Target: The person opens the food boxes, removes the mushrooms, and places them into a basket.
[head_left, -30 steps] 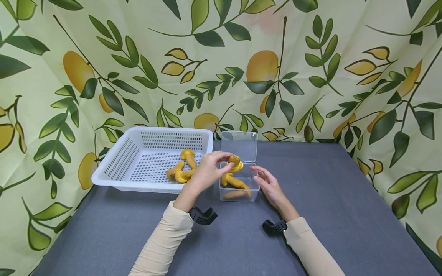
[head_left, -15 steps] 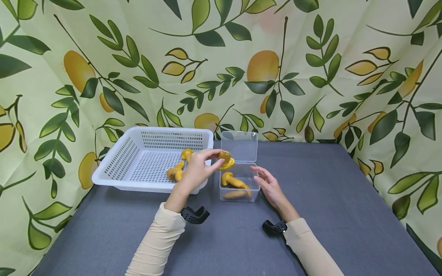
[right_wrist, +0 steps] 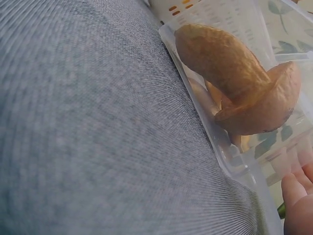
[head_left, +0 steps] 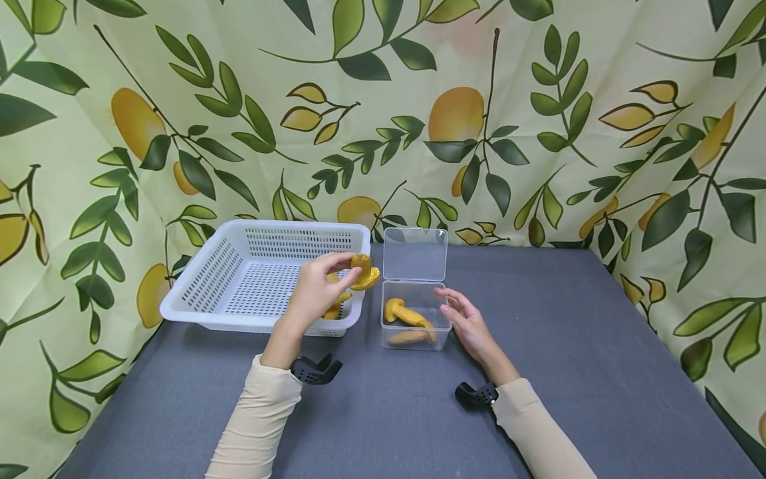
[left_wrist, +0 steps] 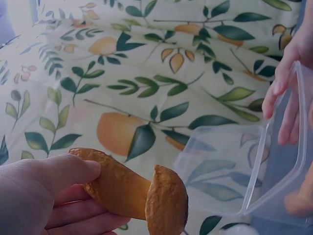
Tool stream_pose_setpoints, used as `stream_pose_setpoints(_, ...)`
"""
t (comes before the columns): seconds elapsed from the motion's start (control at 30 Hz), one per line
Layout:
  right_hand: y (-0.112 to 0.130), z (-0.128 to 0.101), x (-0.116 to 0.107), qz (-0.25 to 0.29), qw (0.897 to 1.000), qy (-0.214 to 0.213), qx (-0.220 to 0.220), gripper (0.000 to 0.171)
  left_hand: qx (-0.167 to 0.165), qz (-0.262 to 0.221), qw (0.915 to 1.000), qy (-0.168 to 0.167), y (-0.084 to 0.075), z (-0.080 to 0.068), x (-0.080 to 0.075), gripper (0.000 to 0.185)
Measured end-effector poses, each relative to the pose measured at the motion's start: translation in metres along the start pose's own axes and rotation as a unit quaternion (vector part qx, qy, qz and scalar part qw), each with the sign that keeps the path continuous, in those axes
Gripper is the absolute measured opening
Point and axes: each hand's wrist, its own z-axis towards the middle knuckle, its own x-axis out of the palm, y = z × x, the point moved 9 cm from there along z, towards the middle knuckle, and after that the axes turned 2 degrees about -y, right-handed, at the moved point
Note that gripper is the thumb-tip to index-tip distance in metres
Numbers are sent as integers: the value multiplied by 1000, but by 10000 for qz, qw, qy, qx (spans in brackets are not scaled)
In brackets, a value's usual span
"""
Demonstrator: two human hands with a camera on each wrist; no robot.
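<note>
Left hand (head_left: 314, 289) has just swung a pinched mushroom (head_left: 361, 269) away from the clear box (head_left: 444, 338) to above the white basket's (head_left: 239, 324) right edge, so I'd say it's leaving the box, lol. Right hand (head_left: 469, 326) just sits loose by the box, holding nothing.

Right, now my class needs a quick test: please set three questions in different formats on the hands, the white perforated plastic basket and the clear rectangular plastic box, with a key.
1. Multiple choice. What does the person's left hand hold?
a) nothing
b) one yellow-brown, mushroom-shaped piece
c) three such pieces

2. Fill the gap. In the head view, the white perforated plastic basket is on the ____ side of the clear rectangular plastic box.

3. True or false? The box's flat, transparent lid stands open.

Key: 1 b; 2 left; 3 true.
</note>
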Motion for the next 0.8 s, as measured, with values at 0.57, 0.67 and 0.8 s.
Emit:
stream_pose_setpoints(0.57, 3, -1, 2, 107, 9997, 75, -199, 37, -211, 345, 9988, -266, 29, -8, -32, 29)
stream_pose_setpoints(0.67, 3, 0, 2, 189, 9995, 62, -234, 34, -276, 421, 9983, -301, 38, -7, -35, 29)
stream_pose_setpoints(0.8, 3, 0, 2, 197, 9995, 40, -226, 31, -464, 499, 9974, -254, 52, -5, -36, 29)
